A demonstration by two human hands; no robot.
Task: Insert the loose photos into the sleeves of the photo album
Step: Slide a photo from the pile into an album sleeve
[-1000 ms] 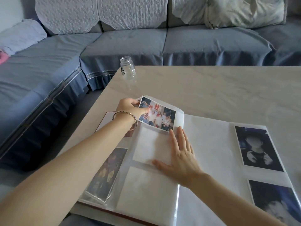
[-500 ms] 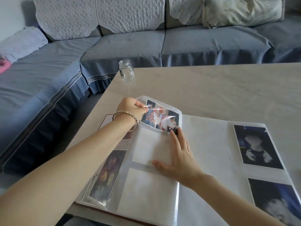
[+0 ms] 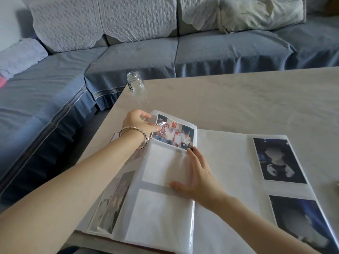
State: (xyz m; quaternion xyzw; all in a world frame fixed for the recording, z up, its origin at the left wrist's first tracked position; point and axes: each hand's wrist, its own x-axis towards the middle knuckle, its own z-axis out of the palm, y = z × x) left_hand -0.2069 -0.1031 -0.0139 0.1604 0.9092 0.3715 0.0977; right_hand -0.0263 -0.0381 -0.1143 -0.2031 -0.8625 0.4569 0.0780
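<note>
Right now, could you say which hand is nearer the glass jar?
Left. The left hand lies below the glass jar in view; the right hand rests farther back on the album.

Photo album [image 3: 220,162] open flat on pale table [image 3: 238,99].
Group photo [image 3: 176,133] in top pocket of left page, 11 o'clock from album's middle; clear film glints over its left end.
Left hand [image 3: 137,121], bracelet [image 3: 134,132] on wrist, pinches group photo's left edge.
Right hand [image 3: 198,176] flat on blank middle pocket, fingertips touching group photo's lower right corner.
Two dark portraits on right page: 3 o'clock [image 3: 278,160], 5 o'clock [image 3: 300,222].
Glass jar [image 3: 135,85] on table corner, 11 o'clock.
Blue sofa [image 3: 220,54] beyond, 12 o'clock.
</note>
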